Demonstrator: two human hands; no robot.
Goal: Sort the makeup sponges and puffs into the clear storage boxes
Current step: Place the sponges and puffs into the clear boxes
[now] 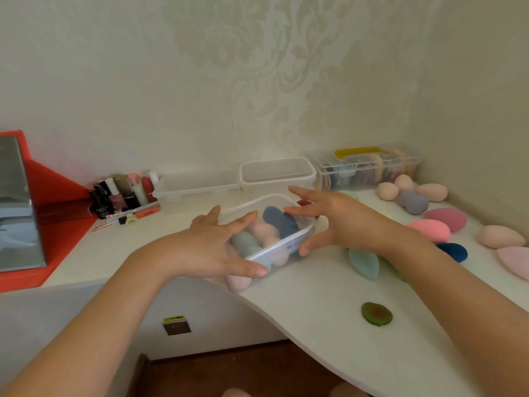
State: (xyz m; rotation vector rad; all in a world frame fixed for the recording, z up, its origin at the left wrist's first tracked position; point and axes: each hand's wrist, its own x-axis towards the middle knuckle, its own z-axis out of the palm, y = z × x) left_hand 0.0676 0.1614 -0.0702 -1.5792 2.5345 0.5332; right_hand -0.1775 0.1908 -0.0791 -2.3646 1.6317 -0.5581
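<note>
A clear storage box (289,242) sits tilted near the table's front edge, packed with several sponges: blue (279,219), pale pink (263,231) and teal (245,242). My left hand (211,247) grips its left end, thumb on the near wall and fingers over the top. My right hand (335,222) holds the right end, thumb on the side wall and fingers spread over the far rim. A pink sponge (237,283) lies just under the box's near corner. Loose sponges lie to the right: teal (363,263), pink (429,229), magenta (445,219), purple (413,202).
An empty clear box (276,173) and a shallow clear lid (197,186) stand at the back wall. A lidded box with a yellow handle (366,167) holds puffs. A green avocado puff (376,313) lies near the front edge. Cosmetics bottles (123,196) and a red-framed mirror (28,213) stand at left.
</note>
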